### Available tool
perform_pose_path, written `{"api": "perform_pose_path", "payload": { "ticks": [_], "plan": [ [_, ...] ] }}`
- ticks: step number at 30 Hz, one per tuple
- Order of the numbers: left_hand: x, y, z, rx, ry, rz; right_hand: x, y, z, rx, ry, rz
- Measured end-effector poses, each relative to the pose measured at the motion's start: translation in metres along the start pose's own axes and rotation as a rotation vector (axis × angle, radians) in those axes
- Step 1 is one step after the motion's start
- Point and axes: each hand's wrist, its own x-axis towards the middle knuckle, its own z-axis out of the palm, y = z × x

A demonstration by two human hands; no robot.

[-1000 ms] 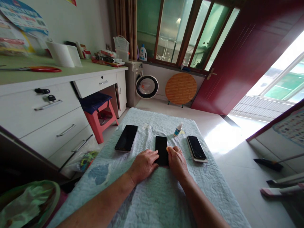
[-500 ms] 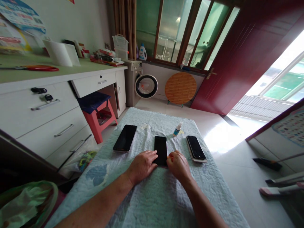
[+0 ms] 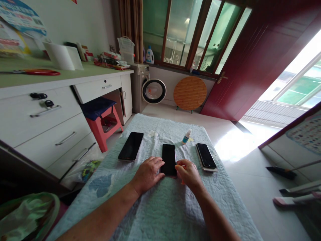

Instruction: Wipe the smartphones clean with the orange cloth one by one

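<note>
A black smartphone (image 3: 169,160) lies screen up on the pale blue quilted cloth (image 3: 160,211), between my hands. My left hand (image 3: 148,172) rests at its left edge, fingers stretched and fingertips touching the side, the thumb apart near the lower corner. Closed in a pinch, my right hand (image 3: 188,173) is at the phone's right edge. It grips a small orange tool (image 3: 183,182), mostly covered by the fingers; its exact kind does not show. A small spray bottle (image 3: 187,137) with a white cap stands upright beyond the right hand.
A larger black phone or small tablet (image 3: 131,146) lies to the left. On the right, another phone (image 3: 207,156) rests on a pale flat item. A red stool (image 3: 101,127) and white drawers (image 3: 50,130) flank the table's left side; a bin (image 3: 56,214) sits at lower left.
My right hand has turned slightly at the phone's right edge, and more of the orange tool shows below the fingers. The left hand stays at the left edge.
</note>
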Motion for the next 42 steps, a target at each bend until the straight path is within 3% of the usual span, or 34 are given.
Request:
{"api": "perform_pose_path", "payload": {
  "ticks": [4, 11, 21, 25, 33, 37, 42],
  "plan": [
    [0.001, -0.001, 0.001, -0.003, -0.004, 0.010, 0.003, 0.002, 0.001, 0.203, -0.049, 0.115],
    [0.000, 0.001, -0.001, 0.004, -0.034, 0.016, -0.001, 0.002, 0.000, 0.432, -0.045, 0.195],
    [0.001, 0.009, -0.007, 0.005, -0.015, 0.005, -0.005, -0.002, 0.000, 0.666, -0.048, 0.150],
    [0.002, 0.013, -0.008, 0.037, 0.009, -0.032, -0.006, -0.004, 0.001, 0.753, -0.094, 0.046],
    [0.001, 0.014, 0.000, -0.023, 0.104, -0.156, -0.015, -0.014, 0.008, 0.617, -0.273, -0.118],
    [-0.001, 0.014, 0.004, -0.113, 0.164, -0.215, -0.018, -0.020, 0.009, 0.538, -0.324, -0.093],
    [0.000, 0.007, 0.003, -0.212, 0.239, -0.316, -0.016, -0.017, 0.012, 0.520, -0.297, -0.064]
  ]
}}
